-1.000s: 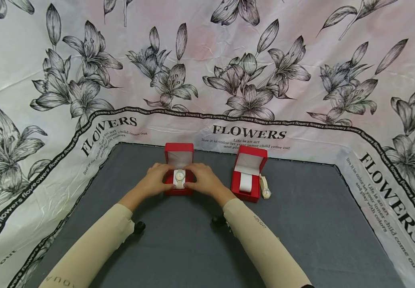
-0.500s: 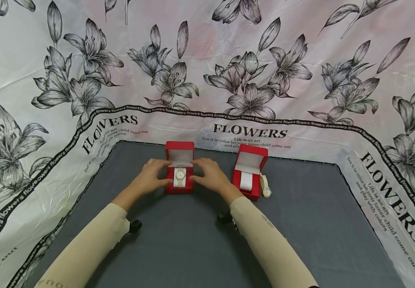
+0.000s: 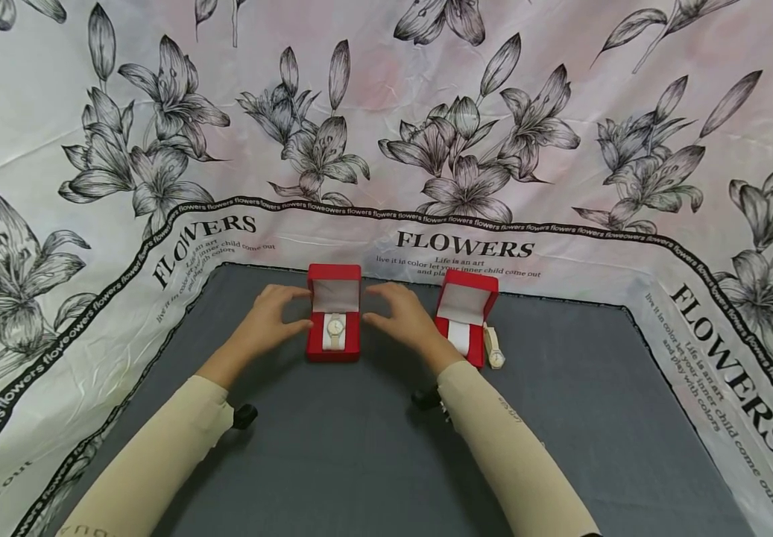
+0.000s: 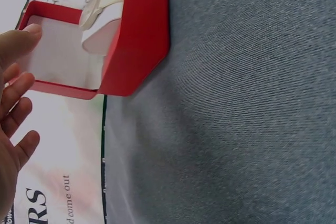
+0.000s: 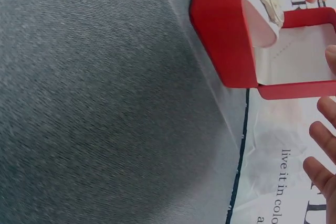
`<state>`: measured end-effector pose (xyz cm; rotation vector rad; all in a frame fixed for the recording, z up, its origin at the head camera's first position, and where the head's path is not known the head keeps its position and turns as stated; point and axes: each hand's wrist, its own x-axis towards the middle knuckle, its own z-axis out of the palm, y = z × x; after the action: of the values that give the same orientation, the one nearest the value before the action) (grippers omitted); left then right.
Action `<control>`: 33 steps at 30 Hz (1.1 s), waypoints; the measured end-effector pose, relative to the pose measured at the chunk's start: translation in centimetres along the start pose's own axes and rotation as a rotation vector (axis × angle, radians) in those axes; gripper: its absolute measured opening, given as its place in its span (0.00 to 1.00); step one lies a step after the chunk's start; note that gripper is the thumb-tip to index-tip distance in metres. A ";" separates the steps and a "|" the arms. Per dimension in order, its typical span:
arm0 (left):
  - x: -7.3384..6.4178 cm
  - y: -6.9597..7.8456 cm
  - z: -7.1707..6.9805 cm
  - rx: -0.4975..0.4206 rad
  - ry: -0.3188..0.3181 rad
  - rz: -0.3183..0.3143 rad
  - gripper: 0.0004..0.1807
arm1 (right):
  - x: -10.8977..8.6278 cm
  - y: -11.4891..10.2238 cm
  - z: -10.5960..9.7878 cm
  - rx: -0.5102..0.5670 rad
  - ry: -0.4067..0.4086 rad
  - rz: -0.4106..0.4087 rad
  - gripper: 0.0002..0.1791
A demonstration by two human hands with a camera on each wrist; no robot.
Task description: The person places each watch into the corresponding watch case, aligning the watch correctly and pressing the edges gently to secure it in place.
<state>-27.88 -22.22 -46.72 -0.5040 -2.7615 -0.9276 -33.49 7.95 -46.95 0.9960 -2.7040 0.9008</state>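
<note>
A red watch box stands with its lid up. Inside it, a watch with a pale strap is wrapped round a white cushion. My left hand is just left of this box, fingers and thumb spread, holding nothing. On the other side my right hand hovers with thumb and fingers apart, also holding nothing. In the left wrist view the watch sits on the cushion beneath the raised lid. The right wrist view shows the same box from its other side.
Farther right stands a second open red box with a white cushion, partly behind my right hand. Another pale-strapped watch lies against its right side. Grey cloth covers the table, with a flower-printed sheet beyond.
Both hands have drawn away from the watch and the box, the left hand to the left and the right hand to the right. The watch stays on its cushion.
</note>
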 end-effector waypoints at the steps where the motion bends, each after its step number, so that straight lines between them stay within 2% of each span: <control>1: 0.1 -0.1 -0.1 0.000 0.006 -0.002 0.34 | 0.1 0.0 -0.1 0.005 0.005 -0.001 0.31; 9: 0.2 -0.3 -1.2 -0.007 0.066 -0.023 0.32 | 0.7 0.4 -0.5 0.026 0.032 0.008 0.30; 13: 0.7 -0.5 -1.8 -0.011 0.087 -0.033 0.32 | 1.3 0.4 -0.9 0.049 0.029 0.021 0.30; 24: 2.6 -1.2 -2.3 -0.036 0.120 -0.029 0.32 | 2.9 0.3 -1.6 0.102 0.018 0.062 0.31; 33: 3.8 -1.7 -2.2 -0.047 0.107 -0.048 0.32 | 4.4 0.3 -1.5 0.126 0.031 0.072 0.29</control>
<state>-31.91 -23.85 -44.81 -0.3847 -2.6730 -1.0015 -37.17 6.54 -44.55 0.9031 -2.7016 1.1020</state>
